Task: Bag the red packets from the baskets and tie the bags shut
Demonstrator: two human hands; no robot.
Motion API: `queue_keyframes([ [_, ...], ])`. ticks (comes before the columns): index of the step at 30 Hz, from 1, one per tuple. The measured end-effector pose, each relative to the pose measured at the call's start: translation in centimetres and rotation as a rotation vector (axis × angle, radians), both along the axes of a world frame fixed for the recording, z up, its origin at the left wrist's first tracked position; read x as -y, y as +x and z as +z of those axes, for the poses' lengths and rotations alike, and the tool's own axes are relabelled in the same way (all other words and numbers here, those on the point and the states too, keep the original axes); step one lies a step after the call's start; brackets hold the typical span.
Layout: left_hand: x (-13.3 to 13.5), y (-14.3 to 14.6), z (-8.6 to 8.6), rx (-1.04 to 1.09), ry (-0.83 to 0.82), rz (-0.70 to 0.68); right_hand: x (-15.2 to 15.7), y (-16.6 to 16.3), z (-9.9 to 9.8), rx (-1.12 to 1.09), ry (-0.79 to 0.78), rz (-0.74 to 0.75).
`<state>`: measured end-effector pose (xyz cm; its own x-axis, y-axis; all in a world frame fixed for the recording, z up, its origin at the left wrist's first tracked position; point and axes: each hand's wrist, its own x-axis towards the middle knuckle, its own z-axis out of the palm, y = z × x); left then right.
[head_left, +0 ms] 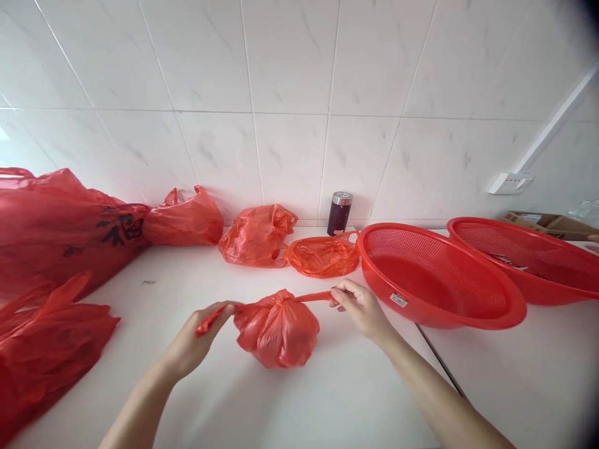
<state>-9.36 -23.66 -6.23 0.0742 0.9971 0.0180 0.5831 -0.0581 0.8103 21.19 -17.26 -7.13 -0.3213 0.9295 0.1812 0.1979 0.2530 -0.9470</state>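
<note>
A filled red plastic bag sits in the middle of the white table, its neck gathered and twisted at the top. My left hand is closed around one handle of this bag, with a bit of red plastic poking out of the fist. Between the thumb and fingers of my right hand, the other handle is pinched and drawn out to the right. The plastic between both hands is stretched taut across the bag's top. What the bag holds is hidden by the crumpled plastic.
Several red plastic bags stand on the left and along the tiled wall. A dark flask is at the back. Two red colanders, the nearer one and the farther one, lie at right, beside a cardboard box and a wall socket.
</note>
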Motion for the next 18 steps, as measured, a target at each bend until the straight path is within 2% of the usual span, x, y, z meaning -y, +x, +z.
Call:
queue_keyframes([
  [2,0.6,-1.3,-1.7,0.015,-0.062,0.050,-0.9,0.9,-1.4,0.039,-0.046,-0.079],
  [4,0.7,-1.2,-2.8,0.042,-0.047,0.093,-1.4,0.6,-2.0,0.024,-0.050,-0.129],
  [6,0.2,0.0,-3.2,0.070,0.064,0.177,-1.4,-0.8,-2.1,0.023,-0.006,-0.179],
  [9,-1.3,2.7,-3.2,0.080,0.226,0.285,-0.4,-3.8,-2.3,0.170,0.084,-0.177],
  [13,-3.4,5.4,-3.7,-0.136,0.237,0.231,0.9,-6.4,-3.5,0.406,0.208,-0.125],
  [18,-5.1,4.7,-4.5,-0.360,0.179,0.207,0.2,-5.2,-3.8,0.480,0.263,-0.136],
])
